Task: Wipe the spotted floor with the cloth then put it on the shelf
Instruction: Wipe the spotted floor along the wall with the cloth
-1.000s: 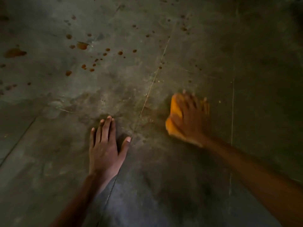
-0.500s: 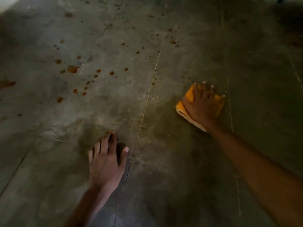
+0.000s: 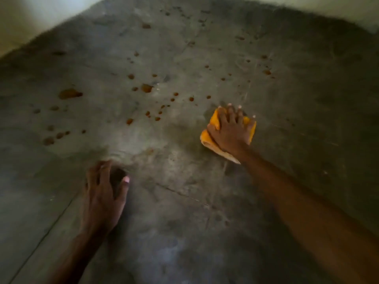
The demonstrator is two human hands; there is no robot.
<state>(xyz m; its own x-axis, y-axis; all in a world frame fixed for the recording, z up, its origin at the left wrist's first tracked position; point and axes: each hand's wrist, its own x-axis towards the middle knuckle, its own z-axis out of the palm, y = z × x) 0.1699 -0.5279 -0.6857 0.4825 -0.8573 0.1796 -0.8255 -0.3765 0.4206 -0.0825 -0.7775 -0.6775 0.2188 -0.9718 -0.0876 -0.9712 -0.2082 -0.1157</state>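
Observation:
A folded orange cloth (image 3: 208, 138) lies flat on the grey concrete floor (image 3: 184, 201). My right hand (image 3: 230, 130) presses down on it with fingers spread, covering most of it. Brown-orange spots (image 3: 146, 88) dot the floor to the left of and beyond the cloth; the nearest ones sit just off its far-left corner. My left hand (image 3: 102, 197) is planted on the floor at the lower left, fingers somewhat apart, holding nothing. No shelf is in view.
A pale wall (image 3: 30, 19) meets the floor at the upper left, and another pale strip (image 3: 348, 9) shows at the upper right. Thin cracks and joint lines run across the concrete.
My right hand has slid the cloth away from me, toward the cluster of spots. The view has tilted up, bringing the walls and more spotted floor into sight. My left hand stays planted.

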